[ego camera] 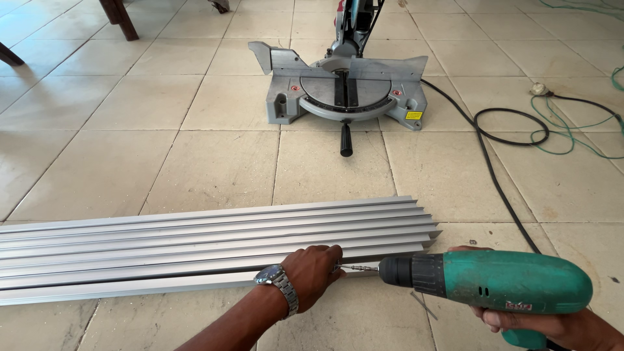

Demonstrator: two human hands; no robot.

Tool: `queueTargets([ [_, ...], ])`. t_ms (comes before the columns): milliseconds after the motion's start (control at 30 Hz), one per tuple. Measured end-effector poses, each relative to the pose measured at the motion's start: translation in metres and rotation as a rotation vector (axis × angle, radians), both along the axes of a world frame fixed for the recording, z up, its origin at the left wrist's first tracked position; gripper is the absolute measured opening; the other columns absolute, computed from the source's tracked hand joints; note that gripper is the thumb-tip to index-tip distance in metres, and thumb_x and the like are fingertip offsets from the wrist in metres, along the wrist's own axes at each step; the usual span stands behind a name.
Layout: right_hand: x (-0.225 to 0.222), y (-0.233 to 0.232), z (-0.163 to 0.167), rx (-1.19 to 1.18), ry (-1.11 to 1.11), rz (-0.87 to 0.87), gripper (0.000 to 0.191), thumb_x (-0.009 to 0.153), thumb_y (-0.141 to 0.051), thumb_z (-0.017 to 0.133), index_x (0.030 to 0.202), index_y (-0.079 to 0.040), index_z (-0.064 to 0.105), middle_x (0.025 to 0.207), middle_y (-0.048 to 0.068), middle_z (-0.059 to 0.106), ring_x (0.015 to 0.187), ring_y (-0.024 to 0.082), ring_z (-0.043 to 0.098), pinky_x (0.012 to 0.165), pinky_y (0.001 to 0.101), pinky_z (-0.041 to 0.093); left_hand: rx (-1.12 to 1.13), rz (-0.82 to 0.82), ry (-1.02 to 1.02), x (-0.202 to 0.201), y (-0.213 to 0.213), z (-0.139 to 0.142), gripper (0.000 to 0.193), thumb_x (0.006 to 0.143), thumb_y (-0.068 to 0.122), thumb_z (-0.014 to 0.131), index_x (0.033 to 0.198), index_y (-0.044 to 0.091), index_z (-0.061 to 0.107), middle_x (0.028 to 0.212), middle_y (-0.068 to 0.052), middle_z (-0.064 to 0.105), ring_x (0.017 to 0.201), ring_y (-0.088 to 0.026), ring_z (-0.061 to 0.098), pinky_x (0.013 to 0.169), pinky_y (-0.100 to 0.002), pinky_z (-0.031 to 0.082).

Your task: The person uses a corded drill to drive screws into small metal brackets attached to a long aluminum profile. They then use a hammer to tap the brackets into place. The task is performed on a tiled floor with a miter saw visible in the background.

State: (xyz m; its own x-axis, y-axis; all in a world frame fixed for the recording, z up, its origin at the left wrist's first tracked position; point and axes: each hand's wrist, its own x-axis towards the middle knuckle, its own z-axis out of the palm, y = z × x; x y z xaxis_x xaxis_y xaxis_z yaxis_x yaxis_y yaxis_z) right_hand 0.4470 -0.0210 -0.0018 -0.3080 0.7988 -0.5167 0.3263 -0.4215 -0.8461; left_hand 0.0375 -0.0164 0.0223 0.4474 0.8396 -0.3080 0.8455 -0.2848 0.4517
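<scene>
My right hand point(552, 323) grips a green power drill point(513, 281) held level, its thin bit point(356, 268) pointing left. My left hand point(313, 273), with a wristwatch on the wrist, pinches a small screw at the tip of the bit. Both hands hover over the near edge of a row of long silver aluminium profiles point(195, 244) lying side by side on the tiled floor.
A grey mitre saw point(344, 88) stands on the floor straight ahead. Its black cable point(500, 133) coils to the right, beside a green cord point(565, 130) and a plug. Dark wooden furniture legs point(120, 18) show at the top left. A small metal piece point(424, 304) lies under the drill.
</scene>
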Motion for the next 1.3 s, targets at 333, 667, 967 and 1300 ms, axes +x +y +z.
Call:
queueTargets([
  [333, -0.010, 0.004, 0.003, 0.038, 0.197, 0.110, 0.104, 0.072, 0.003, 0.090, 0.155, -0.018, 0.029, 0.098, 0.023, 0.067, 0.075, 0.031, 0.073, 0.070, 0.0508, 0.065, 0.006, -0.001, -0.042, -0.002, -0.001, 0.001, 0.029, 0.101, 0.032, 0.056, 0.098, 0.004, 0.060, 0.083, -0.013, 0.067, 0.066, -0.026, 0.062, 0.061, -0.043, 0.051],
  [667, -0.014, 0.001, 0.004, 0.109, 0.200, 0.056, 0.090, 0.075, -0.003, 0.086, 0.152, -0.012, 0.041, 0.100, 0.023, 0.070, 0.075, 0.029, 0.075, 0.068, 0.0484, 0.067, 0.026, -0.002, -0.021, -0.001, 0.004, 0.000, 0.029, 0.100, 0.034, 0.058, 0.095, 0.006, 0.060, 0.085, -0.013, 0.068, 0.070, -0.027, 0.065, 0.064, -0.043, 0.053],
  [967, -0.020, 0.007, 0.003, 0.242, 0.164, 0.092, 0.091, 0.075, -0.005, 0.086, 0.154, -0.011, 0.042, 0.101, 0.022, 0.071, 0.074, 0.029, 0.077, 0.068, 0.0479, 0.068, 0.018, 0.057, -0.034, -0.008, 0.013, -0.013, 0.028, 0.099, 0.037, 0.059, 0.097, 0.009, 0.060, 0.088, -0.010, 0.070, 0.069, -0.022, 0.065, 0.063, -0.039, 0.054],
  [1300, -0.037, -0.011, 0.027, 0.322, -0.362, 0.420, 0.066, 0.089, -0.025, 0.070, 0.151, -0.026, 0.046, 0.112, 0.009, 0.074, 0.094, 0.021, 0.077, 0.084, 0.0405, 0.060, 0.031, 0.367, -0.142, -0.031, 0.027, -0.003, 0.031, 0.099, 0.035, 0.054, 0.109, 0.006, 0.059, 0.084, -0.016, 0.072, 0.068, -0.025, 0.068, 0.066, -0.043, 0.055],
])
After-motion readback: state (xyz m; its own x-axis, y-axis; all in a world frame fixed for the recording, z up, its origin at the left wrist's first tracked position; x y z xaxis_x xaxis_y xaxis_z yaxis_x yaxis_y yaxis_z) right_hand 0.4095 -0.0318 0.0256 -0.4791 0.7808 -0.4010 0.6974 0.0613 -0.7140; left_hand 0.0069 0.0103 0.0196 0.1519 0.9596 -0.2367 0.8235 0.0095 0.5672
